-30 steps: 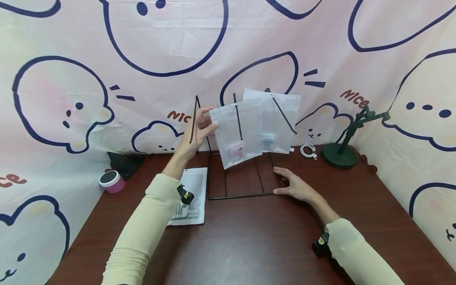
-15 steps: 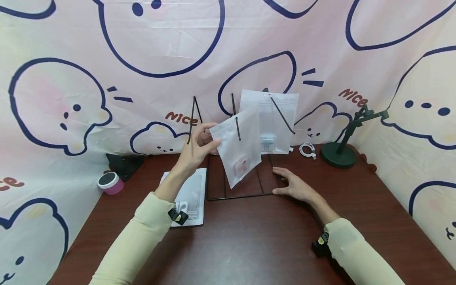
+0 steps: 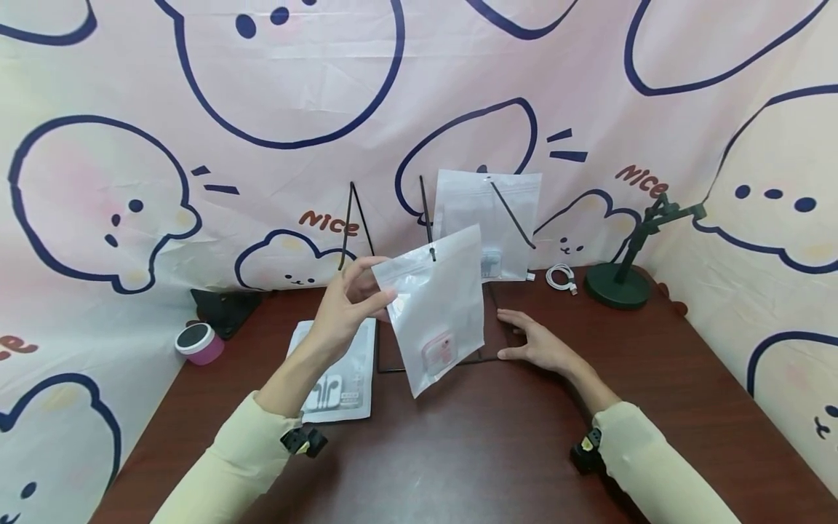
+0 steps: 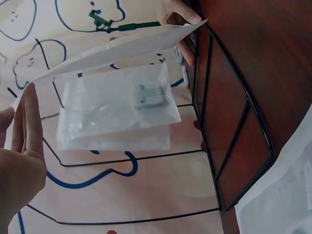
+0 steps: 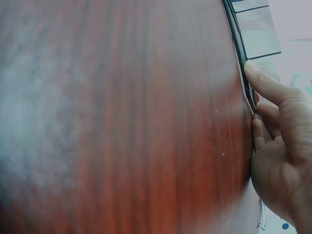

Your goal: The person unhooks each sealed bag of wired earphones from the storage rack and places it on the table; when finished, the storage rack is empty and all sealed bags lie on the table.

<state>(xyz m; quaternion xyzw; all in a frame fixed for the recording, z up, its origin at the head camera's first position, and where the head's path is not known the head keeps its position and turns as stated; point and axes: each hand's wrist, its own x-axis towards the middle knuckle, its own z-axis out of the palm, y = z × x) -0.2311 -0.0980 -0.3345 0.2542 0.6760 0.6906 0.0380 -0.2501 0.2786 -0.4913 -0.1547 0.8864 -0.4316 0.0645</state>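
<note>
My left hand [image 3: 343, 306] pinches a white zip-top bag [image 3: 440, 298] by its upper left edge, thumb in front. The bag hangs tilted, with a pink-printed item showing near its bottom. A dark spot at its top hole sits by a hook's tip; I cannot tell whether the hook still passes through. My right hand [image 3: 540, 342] holds the front right corner of the black wire rack [image 5: 239, 53], whose base lies on the table. Another white bag [image 4: 112, 102], with a pale blue item printed on it, hangs on the rack's right hook, a further bag behind it.
A flat white packet [image 3: 337, 378] with an earphone picture lies left of the rack. A pink jar [image 3: 199, 343] and a black object [image 3: 225, 311] are at the far left. A coiled white cable [image 3: 561, 276] and a green stand [image 3: 618, 282] stand back right.
My left hand has drawn the pink-printed bag forward and down along the middle hook to about its tip. The right hand stays at the rack's corner.
</note>
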